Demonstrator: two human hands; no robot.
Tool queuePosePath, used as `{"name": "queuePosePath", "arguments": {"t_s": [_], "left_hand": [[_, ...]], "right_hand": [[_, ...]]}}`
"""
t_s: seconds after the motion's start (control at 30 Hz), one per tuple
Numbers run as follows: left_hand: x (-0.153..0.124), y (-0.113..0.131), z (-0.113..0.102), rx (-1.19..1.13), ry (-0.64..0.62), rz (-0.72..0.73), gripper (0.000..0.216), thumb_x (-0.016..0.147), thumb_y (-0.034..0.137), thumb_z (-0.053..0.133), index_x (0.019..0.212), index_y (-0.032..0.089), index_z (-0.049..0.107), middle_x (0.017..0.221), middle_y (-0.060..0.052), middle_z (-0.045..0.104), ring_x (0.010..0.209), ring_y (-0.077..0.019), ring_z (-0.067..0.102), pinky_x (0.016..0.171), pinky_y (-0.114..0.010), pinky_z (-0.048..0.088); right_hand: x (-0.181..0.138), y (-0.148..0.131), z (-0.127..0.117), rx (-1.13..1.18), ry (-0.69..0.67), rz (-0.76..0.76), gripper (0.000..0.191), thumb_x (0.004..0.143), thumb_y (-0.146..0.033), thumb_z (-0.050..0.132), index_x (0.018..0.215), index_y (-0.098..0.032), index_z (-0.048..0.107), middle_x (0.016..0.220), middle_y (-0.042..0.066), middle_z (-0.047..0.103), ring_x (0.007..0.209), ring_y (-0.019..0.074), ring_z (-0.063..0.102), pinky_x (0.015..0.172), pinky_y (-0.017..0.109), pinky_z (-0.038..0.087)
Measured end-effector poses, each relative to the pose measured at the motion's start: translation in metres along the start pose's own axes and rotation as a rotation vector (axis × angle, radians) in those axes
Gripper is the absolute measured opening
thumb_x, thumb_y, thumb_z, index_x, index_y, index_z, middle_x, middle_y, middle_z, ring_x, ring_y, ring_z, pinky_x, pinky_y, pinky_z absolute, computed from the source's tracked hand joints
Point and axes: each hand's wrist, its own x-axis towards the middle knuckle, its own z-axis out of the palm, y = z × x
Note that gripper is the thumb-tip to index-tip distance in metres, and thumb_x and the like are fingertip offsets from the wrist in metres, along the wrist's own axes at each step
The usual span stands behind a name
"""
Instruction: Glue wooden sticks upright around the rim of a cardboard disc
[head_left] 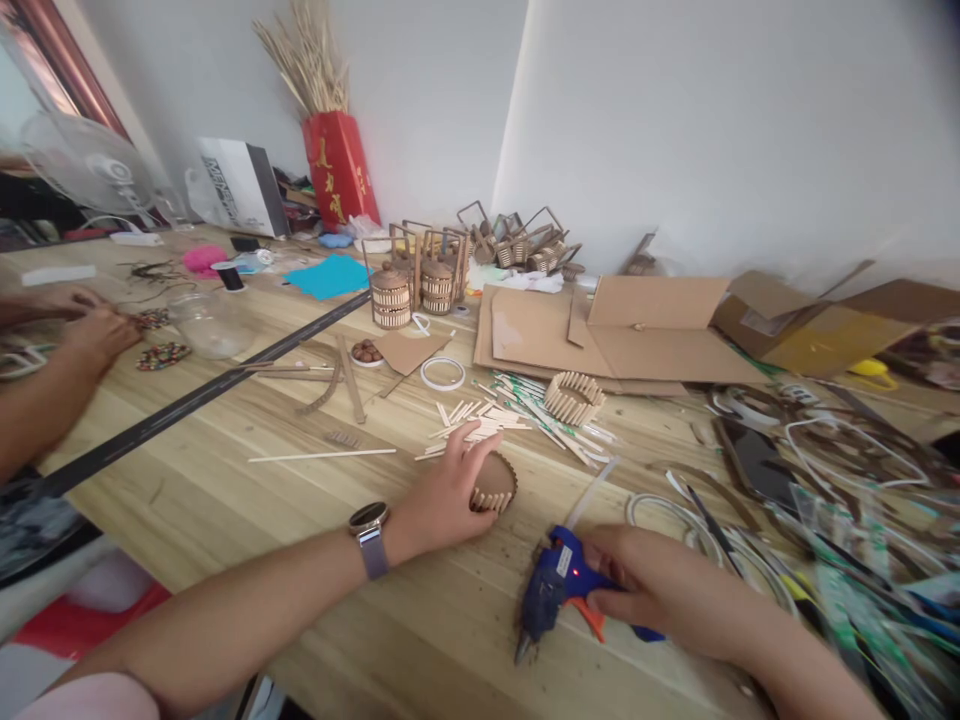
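A single head-worn view looks forward and down from just above the wooden table [225, 500], close over its near edge, facing the white wall [675, 120] behind it.

Counted: one blue glue gun [559, 585], lower centre. One red vase [340, 168], upper left. Two finished stick baskets [414, 287], centre. One fan [90, 165], far left. One white ring [442, 374].

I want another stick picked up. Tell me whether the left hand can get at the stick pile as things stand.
Probably yes. The left hand rests on the round base, and the stick pile lies just beyond its fingertips with nothing between. The right hand holds the glue gun.
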Motion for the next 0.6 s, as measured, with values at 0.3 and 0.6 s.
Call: {"name": "queuePosePath", "arguments": {"t_s": [0.3,0.6], "left_hand": [[0.001,0.001,0.000,0.008,-0.011,-0.017,0.087,0.067,0.010,0.068,0.144,0.023,0.031,0.151,-0.016,0.019,0.142,-0.0359,0.027,0.115,-0.054,0.032],[0.000,0.003,-0.002,-0.004,-0.005,-0.002,0.088,0.067,0.009,0.069,0.144,0.026,0.029,0.151,-0.015,0.020,0.140,-0.0352,0.033,0.113,-0.053,0.036]], "right_hand": [[-0.003,0.026,0.007,0.149,0.153,-0.030,0.031,0.090,-0.045,0.042,0.089,-0.020,0.060,0.082,0.006,0.066,0.074,0.0206,0.059,0.068,0.031,0.046],[0.007,0.030,0.017,0.634,0.347,0.111,0.030,0.072,-0.046,0.064,0.085,-0.020,0.064,0.075,0.002,0.065,0.073,0.0214,0.060,0.067,0.030,0.048]]}}
